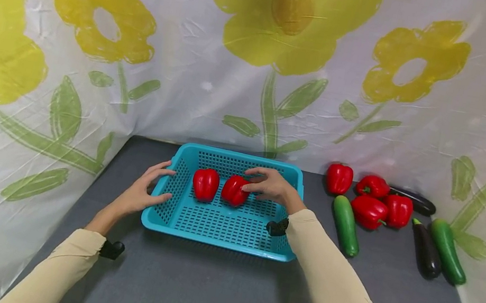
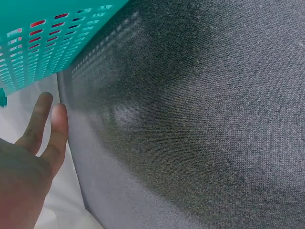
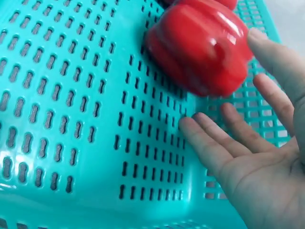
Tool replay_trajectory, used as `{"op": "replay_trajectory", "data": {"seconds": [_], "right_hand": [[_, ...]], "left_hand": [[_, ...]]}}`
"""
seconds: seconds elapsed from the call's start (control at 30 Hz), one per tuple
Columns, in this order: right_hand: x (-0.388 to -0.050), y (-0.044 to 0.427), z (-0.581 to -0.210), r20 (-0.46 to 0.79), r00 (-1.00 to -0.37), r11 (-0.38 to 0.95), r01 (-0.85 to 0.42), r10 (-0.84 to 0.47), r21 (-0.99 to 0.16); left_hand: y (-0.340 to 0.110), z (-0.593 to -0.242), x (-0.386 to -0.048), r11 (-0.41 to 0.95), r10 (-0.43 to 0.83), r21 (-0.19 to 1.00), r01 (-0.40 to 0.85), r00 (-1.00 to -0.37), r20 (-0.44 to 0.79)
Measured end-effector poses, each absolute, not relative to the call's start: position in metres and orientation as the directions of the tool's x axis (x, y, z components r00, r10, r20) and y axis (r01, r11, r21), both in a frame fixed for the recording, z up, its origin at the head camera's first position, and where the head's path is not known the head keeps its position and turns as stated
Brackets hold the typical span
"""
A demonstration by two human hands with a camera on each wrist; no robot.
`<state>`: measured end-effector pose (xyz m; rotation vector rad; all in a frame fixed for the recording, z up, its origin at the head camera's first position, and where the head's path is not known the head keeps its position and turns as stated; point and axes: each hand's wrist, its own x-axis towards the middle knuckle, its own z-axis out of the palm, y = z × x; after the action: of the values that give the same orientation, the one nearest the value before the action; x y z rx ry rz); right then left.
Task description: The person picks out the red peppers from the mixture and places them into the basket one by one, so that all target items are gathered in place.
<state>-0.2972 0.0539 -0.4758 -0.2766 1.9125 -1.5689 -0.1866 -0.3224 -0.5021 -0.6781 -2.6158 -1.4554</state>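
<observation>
Two red bell peppers lie in the blue-green basket (image 1: 218, 244), one on the left (image 1: 205, 185) and one nearer the middle (image 1: 233, 191). The right hand (image 1: 272, 186) reaches over the basket, beside the right pepper. In the right wrist view that hand (image 3: 267, 167) has spread fingers below and beside the pepper (image 3: 202, 47); its thumb tip overlaps the pepper's edge, and contact is unclear. The left hand (image 1: 139, 196), fingers spread, is at the basket's left rim. In the left wrist view two of its fingers (image 2: 58, 129) extend beside the basket's outer wall (image 2: 38, 52).
Right of the basket on the dark table (image 1: 210, 291) lie several red peppers (image 1: 368, 211), a cucumber (image 1: 346, 226) and an eggplant (image 1: 413, 200). Farther right are another eggplant (image 1: 425, 250) and cucumber (image 1: 448, 252). A flower-patterned curtain (image 1: 177, 81) hangs behind.
</observation>
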Motion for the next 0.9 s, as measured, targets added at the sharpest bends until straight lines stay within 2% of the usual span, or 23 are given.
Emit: {"op": "replay_trajectory", "data": {"seconds": [0.27, 0.5, 0.9], "right_hand": [[-0.293, 0.054, -0.479, -0.336, -0.78, 0.241, 0.241, -0.529, -0.94], [-0.294, 0.065, -0.475, -0.313, -0.778, 0.255, 0.202, -0.546, -0.946], [-0.291, 0.092, -0.438, -0.179, -0.767, 0.264, 0.013, -0.616, -0.965]], "left_hand": [[-0.324, -0.505, -0.189, 0.443, 0.355, 0.786, 0.432, -0.889, 0.289], [-0.323, -0.505, -0.19, 0.446, 0.351, 0.787, 0.425, -0.892, 0.283], [-0.322, -0.501, -0.187, 0.458, 0.35, 0.776, 0.433, -0.891, 0.291]]}}
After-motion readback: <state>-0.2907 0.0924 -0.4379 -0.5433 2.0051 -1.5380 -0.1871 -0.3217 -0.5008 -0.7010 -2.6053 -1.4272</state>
